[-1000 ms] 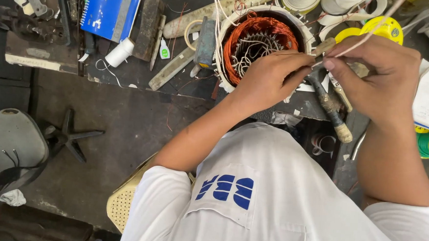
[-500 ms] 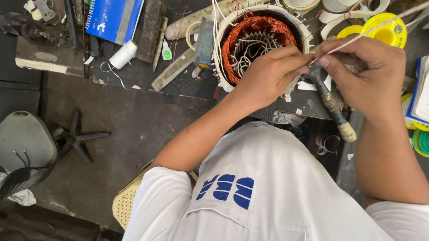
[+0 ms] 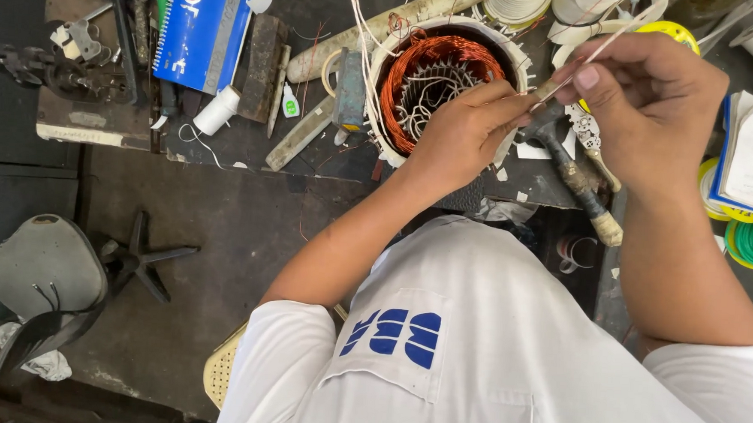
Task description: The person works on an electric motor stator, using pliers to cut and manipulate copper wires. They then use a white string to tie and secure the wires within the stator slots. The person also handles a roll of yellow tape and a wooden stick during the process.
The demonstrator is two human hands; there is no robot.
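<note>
Head view, left hand: my left hand [image 3: 462, 134] lies on the rim of the motor stator [image 3: 439, 86], and its fingers [image 3: 511, 103] are closed in a pinch on the lower end of a thin white sleeve [image 3: 591, 55].
Head view, right hand: my right hand [image 3: 648, 101] is just beside the left one; thumb and first finger are closed on the same sleeve a little higher, and the rest of the sleeve runs up and away from my fingers.
Stator: it stands on the dark worktop [image 3: 225, 148] under my left fingers, with copper windings [image 3: 419, 63] around the inside.
Near things: a hammer [image 3: 576, 175] lies just below my right fingers; a blue notebook [image 3: 201, 31] is well apart, beyond my left hand.
Risk: I judge the sleeve can bend or slip if I pinch too weakly, and my left fingers are near the fine winding leads, so a pull there could scratch or break one.
</note>
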